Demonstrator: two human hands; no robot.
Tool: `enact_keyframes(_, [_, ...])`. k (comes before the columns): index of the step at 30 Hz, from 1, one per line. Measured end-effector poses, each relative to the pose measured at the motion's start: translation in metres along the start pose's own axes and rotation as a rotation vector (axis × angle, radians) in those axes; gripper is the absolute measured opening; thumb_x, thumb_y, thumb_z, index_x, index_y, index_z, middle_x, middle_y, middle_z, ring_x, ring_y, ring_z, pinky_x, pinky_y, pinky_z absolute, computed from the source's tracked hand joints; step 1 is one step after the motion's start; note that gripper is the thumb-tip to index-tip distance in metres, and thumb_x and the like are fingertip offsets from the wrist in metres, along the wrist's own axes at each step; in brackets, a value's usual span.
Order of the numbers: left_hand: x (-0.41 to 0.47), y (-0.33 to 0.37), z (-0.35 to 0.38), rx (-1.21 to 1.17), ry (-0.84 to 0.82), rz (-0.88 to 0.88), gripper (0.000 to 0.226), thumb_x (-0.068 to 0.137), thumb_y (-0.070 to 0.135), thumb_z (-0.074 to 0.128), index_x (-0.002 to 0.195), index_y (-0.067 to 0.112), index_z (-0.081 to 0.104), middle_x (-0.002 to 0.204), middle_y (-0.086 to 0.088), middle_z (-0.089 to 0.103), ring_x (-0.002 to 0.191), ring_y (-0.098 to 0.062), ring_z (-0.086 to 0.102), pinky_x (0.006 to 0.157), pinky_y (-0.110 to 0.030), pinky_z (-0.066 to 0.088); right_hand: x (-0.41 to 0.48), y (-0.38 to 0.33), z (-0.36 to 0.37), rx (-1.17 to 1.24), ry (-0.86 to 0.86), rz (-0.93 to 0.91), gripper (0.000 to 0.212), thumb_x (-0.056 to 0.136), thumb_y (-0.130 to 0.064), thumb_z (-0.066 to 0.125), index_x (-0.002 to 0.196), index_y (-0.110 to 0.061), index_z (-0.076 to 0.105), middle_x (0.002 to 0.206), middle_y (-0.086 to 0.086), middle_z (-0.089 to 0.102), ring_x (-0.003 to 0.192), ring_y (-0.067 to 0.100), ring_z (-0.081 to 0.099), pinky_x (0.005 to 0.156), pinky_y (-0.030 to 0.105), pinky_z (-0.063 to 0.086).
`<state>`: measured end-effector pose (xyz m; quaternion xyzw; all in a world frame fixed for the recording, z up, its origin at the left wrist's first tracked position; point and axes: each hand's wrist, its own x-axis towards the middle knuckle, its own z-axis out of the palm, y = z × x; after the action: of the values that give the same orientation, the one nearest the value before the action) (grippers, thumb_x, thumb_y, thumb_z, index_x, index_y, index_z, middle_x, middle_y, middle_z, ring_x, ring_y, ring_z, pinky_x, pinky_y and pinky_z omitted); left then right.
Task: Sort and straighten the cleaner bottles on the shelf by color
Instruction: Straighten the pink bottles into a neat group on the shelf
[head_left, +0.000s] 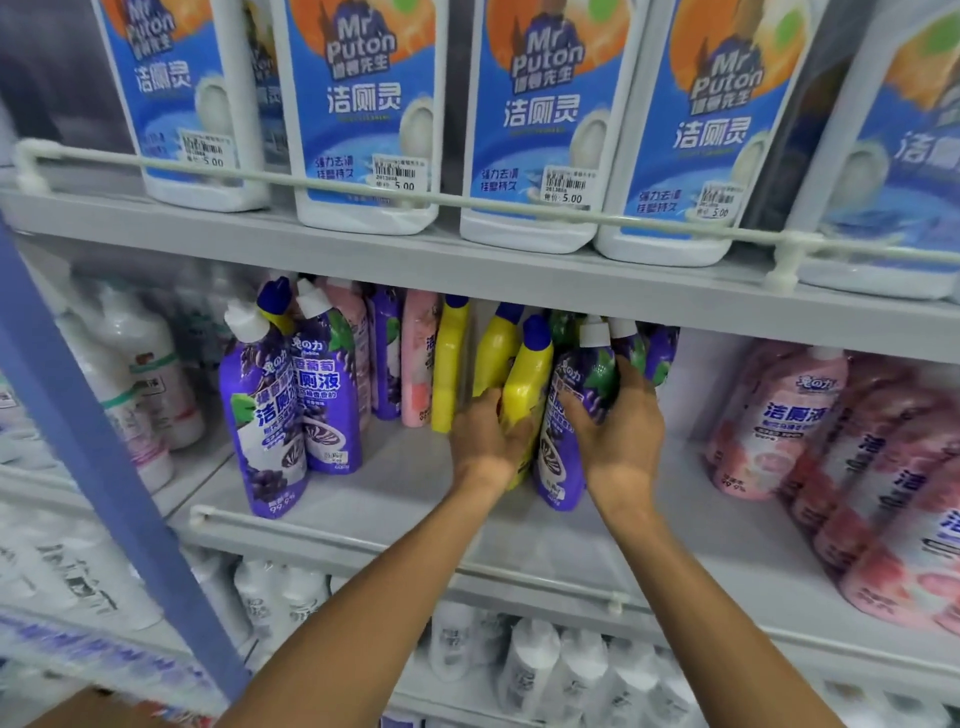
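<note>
- While the left hand (485, 441) curls round the front yellow bottle (532, 384) on the middle shelf (395, 488), the right hand (618, 436) grips a purple bottle (569, 457) that touches that yellow bottle's right side.
- Behind the front yellow bottle and to its left stand two more yellow bottles (449, 364). A fourth, blue-capped one (275, 306) shows further left.
- Left of it are three purple bottles (327, 400), two in front and one at the back, with two pink bottles (418, 358) among them.
- Right of it, behind the held one, are at least two more purple ones. Further right is a pink cluster (774, 421), too blurred to count.
- Above it, the upper shelf (363, 260) hangs close over the caps and carries five white bottles (524, 130) with blue labels.
- In front of it, a rail (363, 540) edges the shelf, and both forearms reach over it.
</note>
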<state>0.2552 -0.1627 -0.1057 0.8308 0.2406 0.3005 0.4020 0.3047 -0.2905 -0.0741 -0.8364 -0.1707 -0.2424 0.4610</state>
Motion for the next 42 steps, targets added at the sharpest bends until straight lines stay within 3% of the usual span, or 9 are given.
enact_keyframes(7, [0.014,-0.001,0.006,-0.012,0.021,0.022,0.025,0.088,0.032,0.076,0.103,0.013,0.068,0.103,-0.009,0.074,0.097,-0.030,0.067,0.072,-0.030,0.042,0.006,0.000,0.018,0.054,0.040,0.025,0.061,0.082,-0.030,0.084,0.133,-0.007,0.058,0.123,0.013,0.067,0.110,0.033,0.064,0.091,0.034,0.050])
enact_keyframes(11, [0.014,-0.004,0.001,-0.067,-0.029,0.017,0.023,0.087,0.031,0.076,0.099,0.014,0.066,0.097,-0.007,0.073,0.086,-0.025,0.063,0.068,-0.025,0.036,0.007,-0.001,0.017,0.058,0.029,0.027,0.058,0.084,-0.029,0.083,0.132,-0.007,0.058,0.121,0.013,0.068,0.108,0.031,0.064,0.086,0.027,0.046])
enact_keyframes(19, [0.009,-0.009,-0.005,-0.165,-0.096,0.021,0.017,0.090,0.026,0.073,0.084,0.020,0.058,0.081,0.002,0.066,0.074,-0.016,0.057,0.058,-0.015,0.039,0.008,-0.002,0.017,0.054,0.022,0.029,0.057,0.082,-0.032,0.083,0.127,-0.009,0.059,0.117,0.013,0.069,0.104,0.033,0.067,0.088,0.042,0.057])
enact_keyframes(22, [0.002,-0.008,-0.014,-0.247,-0.080,0.016,0.018,0.089,0.029,0.074,0.099,0.017,0.067,0.093,0.004,0.070,0.086,-0.016,0.065,0.077,-0.029,0.053,0.010,0.002,0.017,0.031,0.034,0.014,0.057,0.081,-0.031,0.084,0.125,-0.007,0.060,0.116,0.015,0.070,0.104,0.036,0.065,0.086,0.042,0.055])
enact_keyframes(25, [-0.016,-0.007,-0.049,-0.325,0.060,0.021,0.039,0.089,0.024,0.076,0.125,0.014,0.065,0.115,0.004,0.069,0.107,-0.015,0.065,0.096,-0.030,0.053,0.013,0.007,0.020,0.013,0.043,-0.009,0.058,0.080,-0.030,0.085,0.125,-0.004,0.060,0.115,0.019,0.069,0.104,0.040,0.064,0.086,0.045,0.053])
enact_keyframes(28, [-0.042,-0.011,-0.105,-0.291,0.329,0.020,0.035,0.089,0.025,0.074,0.123,0.019,0.066,0.118,0.007,0.070,0.108,-0.006,0.064,0.095,-0.020,0.050,0.014,0.011,0.022,0.004,0.038,-0.018,0.058,0.081,-0.030,0.084,0.126,-0.002,0.060,0.115,0.020,0.069,0.104,0.041,0.064,0.086,0.044,0.051])
enact_keyframes(34, [-0.057,-0.040,-0.194,-0.103,0.826,0.020,0.056,0.086,0.031,0.075,0.135,0.018,0.051,0.129,-0.001,0.057,0.121,-0.021,0.052,0.104,-0.043,0.045,0.015,0.016,0.025,0.003,0.047,-0.028,0.061,0.080,-0.033,0.084,0.127,-0.003,0.060,0.116,0.020,0.069,0.105,0.041,0.064,0.086,0.044,0.051])
enact_keyframes(37, [-0.031,-0.069,-0.210,-0.070,0.640,-0.147,0.071,0.077,0.034,0.081,0.138,0.019,0.047,0.133,-0.003,0.058,0.121,-0.022,0.056,0.106,-0.046,0.046,0.015,0.017,0.026,0.006,0.047,-0.022,0.060,0.081,-0.034,0.084,0.127,-0.004,0.060,0.117,0.019,0.068,0.105,0.039,0.064,0.086,0.045,0.053])
enact_keyframes(42, [-0.013,-0.098,-0.208,-0.153,0.407,-0.248,0.034,0.073,0.023,0.086,0.099,0.021,0.066,0.091,0.000,0.075,0.082,-0.021,0.072,0.080,-0.051,0.061,0.015,0.016,0.025,0.003,0.039,-0.025,0.060,0.081,-0.037,0.083,0.127,-0.005,0.061,0.117,0.018,0.069,0.105,0.038,0.065,0.087,0.046,0.055])
